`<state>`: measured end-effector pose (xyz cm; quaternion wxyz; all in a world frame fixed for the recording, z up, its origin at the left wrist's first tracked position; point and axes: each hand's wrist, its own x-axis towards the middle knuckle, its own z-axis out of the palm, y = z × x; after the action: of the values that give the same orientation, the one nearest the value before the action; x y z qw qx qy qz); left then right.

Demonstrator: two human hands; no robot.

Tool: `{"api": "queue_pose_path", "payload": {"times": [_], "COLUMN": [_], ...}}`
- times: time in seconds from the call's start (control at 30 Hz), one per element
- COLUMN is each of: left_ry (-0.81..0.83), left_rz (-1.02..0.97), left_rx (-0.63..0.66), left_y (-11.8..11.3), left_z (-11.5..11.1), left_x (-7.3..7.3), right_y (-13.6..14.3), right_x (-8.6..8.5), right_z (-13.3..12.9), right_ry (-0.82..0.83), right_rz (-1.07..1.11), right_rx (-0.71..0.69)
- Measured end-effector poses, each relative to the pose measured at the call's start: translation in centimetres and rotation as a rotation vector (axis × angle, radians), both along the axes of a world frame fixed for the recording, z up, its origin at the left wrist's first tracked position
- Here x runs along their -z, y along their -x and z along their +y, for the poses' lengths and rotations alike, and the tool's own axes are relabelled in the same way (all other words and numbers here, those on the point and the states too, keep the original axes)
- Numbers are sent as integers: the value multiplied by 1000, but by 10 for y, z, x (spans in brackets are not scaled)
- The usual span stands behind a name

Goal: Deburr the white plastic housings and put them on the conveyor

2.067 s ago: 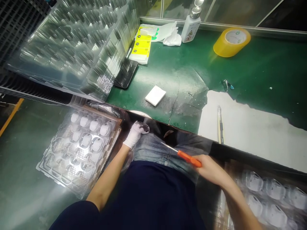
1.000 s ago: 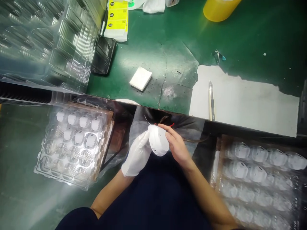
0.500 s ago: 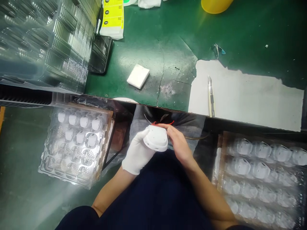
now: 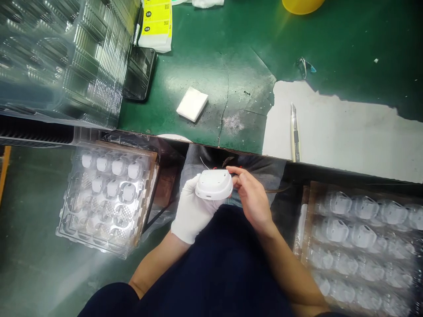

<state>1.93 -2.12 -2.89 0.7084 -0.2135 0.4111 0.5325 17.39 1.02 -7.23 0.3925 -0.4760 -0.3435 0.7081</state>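
Note:
Above my lap, a white rounded plastic housing is tilted with its slotted edge toward me. My left hand, in a white glove, is closed around its left side and underside. On the other side my bare right hand grips the right edge, its index finger at the far corner and the other fingers curled. A bit of red, too small to name, shows behind the housing. The fingertips beneath the housing are hidden.
A craft knife lies on white paper on the green table. Nearby are a white square pad, yellow labels and stacked clear trays. Trays of white parts stand at left and right.
The housing has tipped, so its slotted edge faces me more. My right hand has shifted slightly right, its fingers now more curled at the housing's edge. The left hand keeps its hold.

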Motion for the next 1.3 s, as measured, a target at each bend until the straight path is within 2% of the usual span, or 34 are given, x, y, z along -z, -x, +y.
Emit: {"api": "queue_pose_path", "payload": {"times": [0.3,0.57,0.8,1.03,1.13,1.3], "left_ry": [89,65,-126,-241,-322,-399], "left_rz": [-74,-131,72,325,451,500], "left_rx": [-22,-1,125,105,129,142], "left_y": [1,1,5,8,9,12], "left_z": [6,0,-2,-9,-11,-15], "left_x": [-2,9,14,22,25,26], "right_y": [6,3,-4,-8,-11,-12], "right_x": [-12,-21,-21,-19,-18,-17], "right_z": [-2,-9,-9,-7,-8,-8], "right_ry": [-19,-86,-129,-211,-183,-139], "right_rz": [36,43,49,-2,6,32], "right_rx": [67,32,-34,-57,-77,-95]}}
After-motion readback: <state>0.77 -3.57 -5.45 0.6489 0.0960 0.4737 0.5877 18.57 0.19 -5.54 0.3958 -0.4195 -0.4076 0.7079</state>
